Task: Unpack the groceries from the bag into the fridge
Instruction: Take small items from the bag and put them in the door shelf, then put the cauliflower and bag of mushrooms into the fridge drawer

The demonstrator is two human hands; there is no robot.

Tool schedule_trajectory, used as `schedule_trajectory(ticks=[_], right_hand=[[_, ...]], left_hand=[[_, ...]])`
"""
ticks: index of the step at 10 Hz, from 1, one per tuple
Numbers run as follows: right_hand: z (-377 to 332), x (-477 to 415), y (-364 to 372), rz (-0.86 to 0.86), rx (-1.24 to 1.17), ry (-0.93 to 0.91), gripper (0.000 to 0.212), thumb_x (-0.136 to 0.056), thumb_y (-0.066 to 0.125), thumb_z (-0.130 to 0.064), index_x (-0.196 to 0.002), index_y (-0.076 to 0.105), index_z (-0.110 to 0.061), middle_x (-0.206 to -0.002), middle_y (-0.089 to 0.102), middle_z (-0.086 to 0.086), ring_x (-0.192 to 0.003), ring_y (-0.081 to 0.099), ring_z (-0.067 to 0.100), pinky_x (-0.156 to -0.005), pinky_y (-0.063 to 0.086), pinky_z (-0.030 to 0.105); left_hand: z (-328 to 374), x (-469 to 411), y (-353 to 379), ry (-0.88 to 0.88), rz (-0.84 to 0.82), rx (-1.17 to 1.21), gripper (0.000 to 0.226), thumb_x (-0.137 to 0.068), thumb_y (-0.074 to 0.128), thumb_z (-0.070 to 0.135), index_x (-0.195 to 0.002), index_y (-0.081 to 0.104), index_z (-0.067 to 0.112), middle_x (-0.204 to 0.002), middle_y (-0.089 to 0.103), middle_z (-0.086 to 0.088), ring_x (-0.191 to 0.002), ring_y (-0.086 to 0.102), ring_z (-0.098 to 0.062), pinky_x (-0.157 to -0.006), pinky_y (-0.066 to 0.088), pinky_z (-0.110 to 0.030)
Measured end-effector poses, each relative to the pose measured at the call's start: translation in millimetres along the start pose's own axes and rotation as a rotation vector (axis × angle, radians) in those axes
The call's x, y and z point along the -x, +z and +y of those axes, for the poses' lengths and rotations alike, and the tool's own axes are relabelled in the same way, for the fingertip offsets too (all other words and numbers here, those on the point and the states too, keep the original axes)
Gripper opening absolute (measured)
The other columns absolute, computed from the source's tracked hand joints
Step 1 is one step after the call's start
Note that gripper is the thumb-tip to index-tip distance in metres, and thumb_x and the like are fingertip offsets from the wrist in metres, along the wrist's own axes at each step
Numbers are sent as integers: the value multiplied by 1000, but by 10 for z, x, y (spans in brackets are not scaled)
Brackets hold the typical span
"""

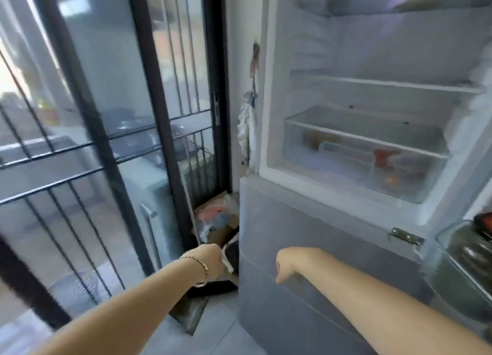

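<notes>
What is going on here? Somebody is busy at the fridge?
A person is at the fridge, its upper door open. Both hands reach down: the left hand, wearing a bracelet, is at a black and white thing on the floor beside the fridge; the right hand hangs before the closed lower door. Their fingers are hidden. The clear drawer holds some food.

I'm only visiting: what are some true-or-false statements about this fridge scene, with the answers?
1. The fridge's upper compartment stands open. True.
2. The clear drawer is empty. False: food containers lie in it.
3. A bracelet sits on the left wrist. True.
4. The lower door is open. False: it is shut.
5. Bottles crowd the shelf above the drawer. False: that shelf looks bare.
</notes>
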State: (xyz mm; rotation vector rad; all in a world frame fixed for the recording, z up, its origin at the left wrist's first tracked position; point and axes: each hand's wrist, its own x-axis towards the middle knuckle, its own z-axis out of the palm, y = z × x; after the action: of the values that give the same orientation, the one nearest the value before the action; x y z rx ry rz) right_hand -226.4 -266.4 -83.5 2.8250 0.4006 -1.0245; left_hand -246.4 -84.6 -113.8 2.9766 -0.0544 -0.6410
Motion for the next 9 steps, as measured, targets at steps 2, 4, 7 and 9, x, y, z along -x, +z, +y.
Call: schedule_trajectory(ticks=[2,4,7,9], right_hand=[[-1102,-85,87,5,236,-348,18,-89,50,-24,-79,52,-9,-80,47,7,-82,47,25,-64,38,29],[-2437,593,604,63,492,-752,25,-91,49,-26,-108,59,-10,-104,59,10,-88,53,23,-72,40,27],[-4340,2597,1989,180,874,-1232,25,-90,49,-21,-91,62,1,-77,50,14,-79,48,28,-71,42,30],[-5218,4376,3147,97,956,-1495,31,-91,52,-23,-118,58,-9,-102,59,15,-82,44,19,-75,40,27]], left_hand=[[-740,1117,499,-470,104,184,32,-95,39,16,-119,57,3,-124,59,-14,-114,56,-29,-91,45,-32],[-1310,2887,1266,-891,98,412,28,-88,44,17,-108,63,9,-115,64,-10,-106,59,-27,-86,47,-28],[-1234,5883,2506,-1436,180,664,25,-87,49,26,-101,64,14,-112,64,-7,-102,61,-27,-83,47,-29],[-773,7831,3230,-1743,242,707,22,-87,43,19,-96,63,15,-106,66,-7,-95,63,-27,-74,45,-28]])
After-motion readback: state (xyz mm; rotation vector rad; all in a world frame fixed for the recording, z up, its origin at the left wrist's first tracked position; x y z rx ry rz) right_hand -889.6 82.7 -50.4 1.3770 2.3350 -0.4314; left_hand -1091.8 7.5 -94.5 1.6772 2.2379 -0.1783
